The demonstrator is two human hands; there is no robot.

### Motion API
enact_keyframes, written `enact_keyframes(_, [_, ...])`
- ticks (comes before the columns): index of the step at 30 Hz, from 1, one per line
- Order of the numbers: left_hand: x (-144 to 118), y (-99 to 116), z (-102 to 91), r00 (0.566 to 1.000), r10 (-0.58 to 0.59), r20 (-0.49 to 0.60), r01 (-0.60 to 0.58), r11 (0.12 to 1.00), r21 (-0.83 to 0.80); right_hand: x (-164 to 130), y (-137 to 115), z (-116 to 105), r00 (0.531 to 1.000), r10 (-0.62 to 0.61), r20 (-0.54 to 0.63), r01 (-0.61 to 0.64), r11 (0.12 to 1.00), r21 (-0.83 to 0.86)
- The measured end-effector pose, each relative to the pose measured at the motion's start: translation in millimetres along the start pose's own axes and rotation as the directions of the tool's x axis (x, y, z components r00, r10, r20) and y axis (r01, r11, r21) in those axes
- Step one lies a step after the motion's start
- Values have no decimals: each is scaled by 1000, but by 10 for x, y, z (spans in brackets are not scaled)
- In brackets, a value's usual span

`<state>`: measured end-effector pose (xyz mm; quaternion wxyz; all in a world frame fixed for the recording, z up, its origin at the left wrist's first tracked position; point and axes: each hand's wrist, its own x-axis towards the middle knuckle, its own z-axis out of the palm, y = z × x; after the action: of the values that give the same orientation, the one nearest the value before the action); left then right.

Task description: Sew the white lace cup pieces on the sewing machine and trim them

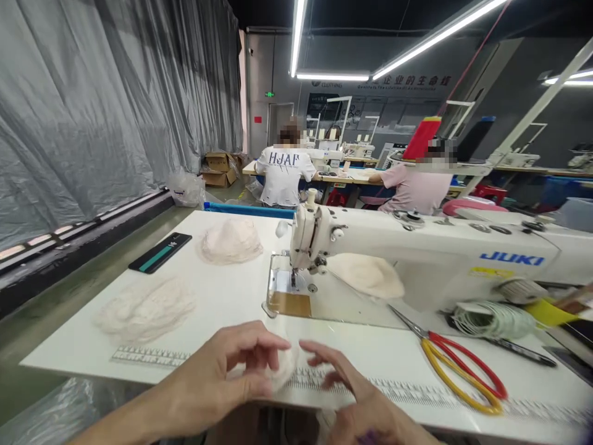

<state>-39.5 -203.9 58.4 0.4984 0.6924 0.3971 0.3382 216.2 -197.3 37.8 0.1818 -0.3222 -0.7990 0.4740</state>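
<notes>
At the table's front edge, below the sewing machine (319, 241), a small pale fabric piece (285, 371) lies partly hidden behind fingers. My left hand (227, 371) is closed on it, thumb underneath and fingers curled over. Just right of the cloth, my right hand (347, 389) has its fingers apart and holds nothing. A printed ruler strip (407, 389) runs along the edge beneath both hands. To the right lie scissors (463, 371) with one red and one yellow handle.
Pale fabric stacks lie at left (146, 309), farther back (231, 241) and behind the needle (368, 275). A dark phone-like slab (160, 253) rests near the left edge. Coiled pale cord (491, 321) and a black pen (523, 352) are at right. Two people sit ahead.
</notes>
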Motion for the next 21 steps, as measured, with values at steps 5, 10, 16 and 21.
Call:
enact_keyframes(5, [-339, -64, 259, 968, -134, 212, 170, 972, -161, 122, 139, 251, 938, -265, 222, 173, 916, 362])
enact_keyframes(10, [-636, -564, 516, 894, -362, 265, 446, 783, -435, -42, 308, 616, 925, -278, 258, 205, 939, 277])
enact_keyframes(16, [-739, -864, 914, 732, -507, 455, 681, 566, -465, -186, 351, 677, 896, -201, 395, 198, 979, 50])
enact_keyframes(21, [-657, -888, 906, 822, -482, 302, 563, 765, -311, -248, 342, 575, 936, -57, 347, 99, 989, -105])
